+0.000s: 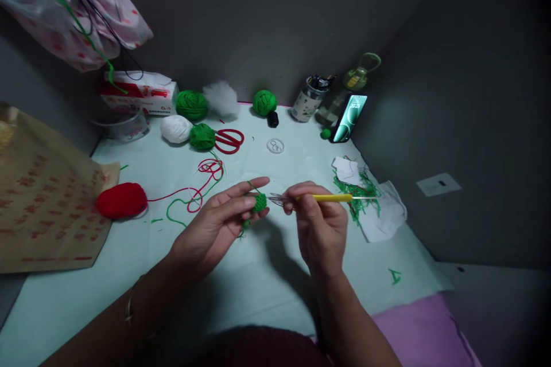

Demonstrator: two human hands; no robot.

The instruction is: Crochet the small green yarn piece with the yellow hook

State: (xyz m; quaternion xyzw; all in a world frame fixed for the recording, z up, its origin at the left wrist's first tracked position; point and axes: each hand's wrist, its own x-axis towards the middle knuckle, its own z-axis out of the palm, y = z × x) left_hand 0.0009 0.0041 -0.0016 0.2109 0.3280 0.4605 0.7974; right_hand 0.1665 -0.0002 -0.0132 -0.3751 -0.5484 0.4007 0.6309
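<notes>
My left hand [219,215] pinches a small green crochet piece [260,202] between thumb and fingers. Green yarn runs up from the piece over the index finger, and a short green tail hangs beneath it. In my right hand [322,223] is a crochet hook [329,198] with a yellow handle, held much like a pen. One thin metal end points off to the right. On the left, silvery metal shows at my fingertips, close to the green piece; its exact shape is blurred, and I cannot tell whether it touches the stitches.
Left lie a red yarn ball [123,200] and a paper bag [51,195]. Behind are green yarn balls [191,104], a white ball [176,129], red-handled scissors [229,141] and a pen cup [308,100]. A lit phone [350,118] leans right, above green yarn scraps [357,189].
</notes>
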